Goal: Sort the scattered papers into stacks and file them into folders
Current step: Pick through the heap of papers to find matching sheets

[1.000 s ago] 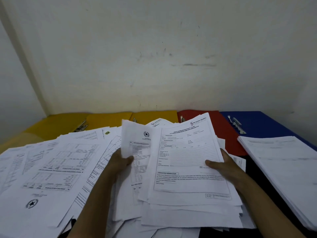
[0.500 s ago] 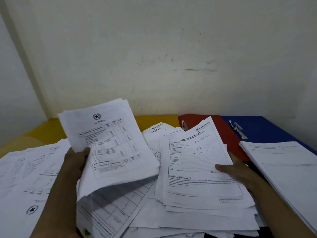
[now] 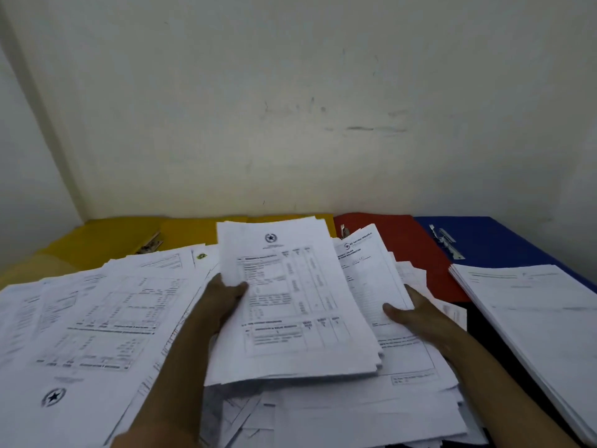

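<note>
My left hand (image 3: 223,295) grips a small bundle of printed table sheets (image 3: 290,302) by its left edge, held over the middle pile. My right hand (image 3: 410,313) holds the right edge of a stack of form sheets (image 3: 371,276) that lies partly under that bundle, thumb on top. Scattered papers (image 3: 97,318) cover the table's left side. Along the wall lie open folders: yellow (image 3: 106,240), red (image 3: 397,244) and blue (image 3: 504,240), each with a metal clip.
A neat stack of papers (image 3: 533,321) lies at the right, partly over the blue folder. Loose sheets (image 3: 339,415) pile up near the front edge. A plain wall stands close behind the folders and at the left.
My left hand lifted a bundle of table sheets out of the pile, swung it left, then brought it back right over the form stack. My right hand stayed on that stack.
</note>
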